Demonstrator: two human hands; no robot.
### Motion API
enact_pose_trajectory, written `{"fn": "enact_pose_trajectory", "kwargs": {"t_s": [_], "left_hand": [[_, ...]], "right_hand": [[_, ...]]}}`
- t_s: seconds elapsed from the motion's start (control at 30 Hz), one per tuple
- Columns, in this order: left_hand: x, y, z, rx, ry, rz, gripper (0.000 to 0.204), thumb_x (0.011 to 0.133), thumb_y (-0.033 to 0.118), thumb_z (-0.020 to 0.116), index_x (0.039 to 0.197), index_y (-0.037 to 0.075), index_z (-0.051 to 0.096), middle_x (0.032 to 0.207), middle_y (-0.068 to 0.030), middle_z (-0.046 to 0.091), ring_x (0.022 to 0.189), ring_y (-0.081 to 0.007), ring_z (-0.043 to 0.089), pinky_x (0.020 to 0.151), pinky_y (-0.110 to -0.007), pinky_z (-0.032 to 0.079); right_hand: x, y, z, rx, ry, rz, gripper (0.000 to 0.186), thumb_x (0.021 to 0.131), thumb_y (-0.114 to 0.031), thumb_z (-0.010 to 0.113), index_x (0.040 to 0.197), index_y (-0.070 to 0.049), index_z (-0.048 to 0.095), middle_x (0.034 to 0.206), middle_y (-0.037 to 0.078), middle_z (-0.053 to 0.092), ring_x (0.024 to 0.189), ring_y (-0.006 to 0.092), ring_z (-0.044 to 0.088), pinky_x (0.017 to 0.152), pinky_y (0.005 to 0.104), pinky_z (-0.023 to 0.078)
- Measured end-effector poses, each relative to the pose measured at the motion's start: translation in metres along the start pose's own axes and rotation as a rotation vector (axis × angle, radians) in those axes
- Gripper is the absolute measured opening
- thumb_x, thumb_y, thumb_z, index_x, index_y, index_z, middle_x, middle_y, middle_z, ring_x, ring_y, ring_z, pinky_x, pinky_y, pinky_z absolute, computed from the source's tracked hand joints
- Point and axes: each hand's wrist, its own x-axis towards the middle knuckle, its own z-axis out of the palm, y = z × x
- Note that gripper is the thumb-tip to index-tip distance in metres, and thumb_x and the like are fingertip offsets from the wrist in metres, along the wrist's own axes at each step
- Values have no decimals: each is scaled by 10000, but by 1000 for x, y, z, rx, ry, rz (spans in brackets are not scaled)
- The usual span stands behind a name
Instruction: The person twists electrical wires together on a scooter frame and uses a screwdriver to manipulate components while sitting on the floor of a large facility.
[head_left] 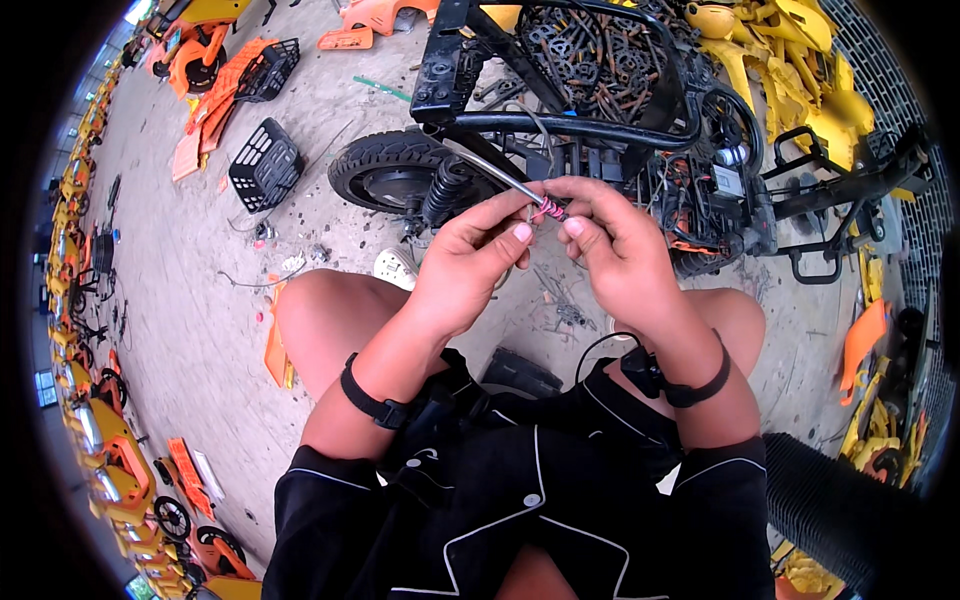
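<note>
Both of my hands meet in front of the stripped black scooter frame [610, 127], over my knees. A thin silver metal rod [492, 168] slants down between them from upper left, with pink wire [549, 208] coiled around its lower end. My left hand [465, 262] is closed, thumb and fingers pinching beside the coil. At the rod's lower end, my right hand [632, 250] pinches it between thumb and fingers. The rod's very tip is partly hidden by the right fingers. A thin dark strand hangs beneath the hands; its ends cannot be made out.
Just beyond my hands lie the scooter's rear wheel [385, 180] and shock spring [446, 192]. Rusty metal parts [600, 60] are heaped behind the frame. Black baskets [266, 166] and orange panels [205, 125] lie on the left floor. Yellow panels [800, 70] are piled at right.
</note>
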Motion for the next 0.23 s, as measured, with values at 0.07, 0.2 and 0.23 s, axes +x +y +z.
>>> {"fn": "enact_pose_trajectory", "kwargs": {"t_s": [0.07,0.2,0.23], "left_hand": [[0,-1,-1,29,-3,5,394,985,86,608,1364,-8,557,1042,-17,610,884,-96,546,764,-249,481],[-1,-2,-2,76,-14,-5,410,983,95,618,1375,-4,547,1051,-26,605,907,-102,564,775,-246,489],[0,-2,-2,81,-25,-5,415,983,100,621,1378,-2,545,1059,-27,603,911,-105,567,780,-246,491]], "right_hand": [[0,-4,-1,4,-29,0,341,961,37,517,1285,-29,600,938,59,633,801,103,580,718,245,489],[1,0,4,1,-37,-144,338,968,-2,536,1292,-64,611,1100,133,662,963,178,641,860,273,505],[1,7,6,-3,-34,-207,334,975,-13,537,1296,-69,610,1155,141,657,998,185,647,877,267,504]]}}
